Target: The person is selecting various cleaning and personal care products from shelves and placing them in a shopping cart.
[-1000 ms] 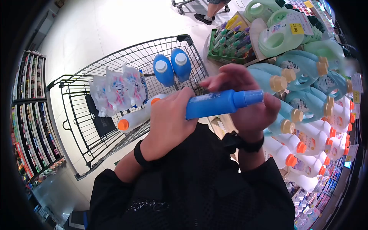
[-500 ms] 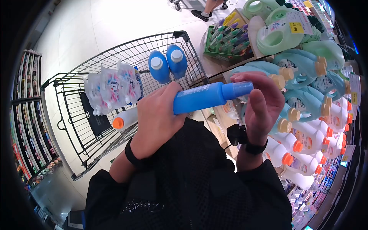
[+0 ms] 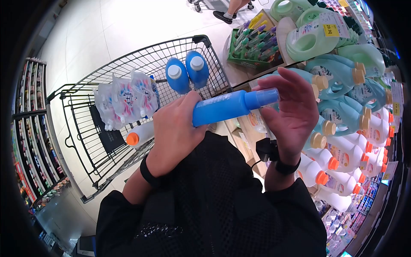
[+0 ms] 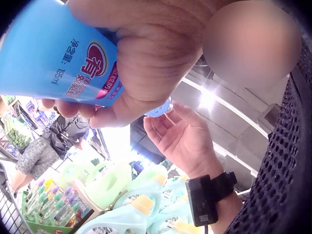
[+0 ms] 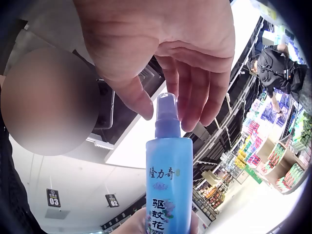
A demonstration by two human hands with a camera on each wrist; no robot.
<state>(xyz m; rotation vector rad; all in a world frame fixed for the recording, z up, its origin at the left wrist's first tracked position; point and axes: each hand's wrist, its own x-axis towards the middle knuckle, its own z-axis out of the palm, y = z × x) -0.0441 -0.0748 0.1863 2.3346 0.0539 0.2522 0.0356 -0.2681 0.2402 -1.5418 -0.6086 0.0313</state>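
A blue spray bottle lies tilted in front of the chest, its clear cap toward the right. My left hand grips it round the lower body, fingers wrapped about it. Printed labels show on the bottle in both wrist views. At the cap end, my right hand has its palm toward the bottle and its fingers loosely bent. In the right wrist view, thumb and fingers stand on either side of the cap, holding nothing.
A shopping cart holds two blue bottles, white plastic packs and an orange-capped white bottle. Detergent jugs crowd the right-hand display, beside a box of small bottles. A person's legs appear beyond.
The right hand has turned palm toward the bottle and its fingers have spread away from the cap. Left hand and bottle sit slightly further left in the view.
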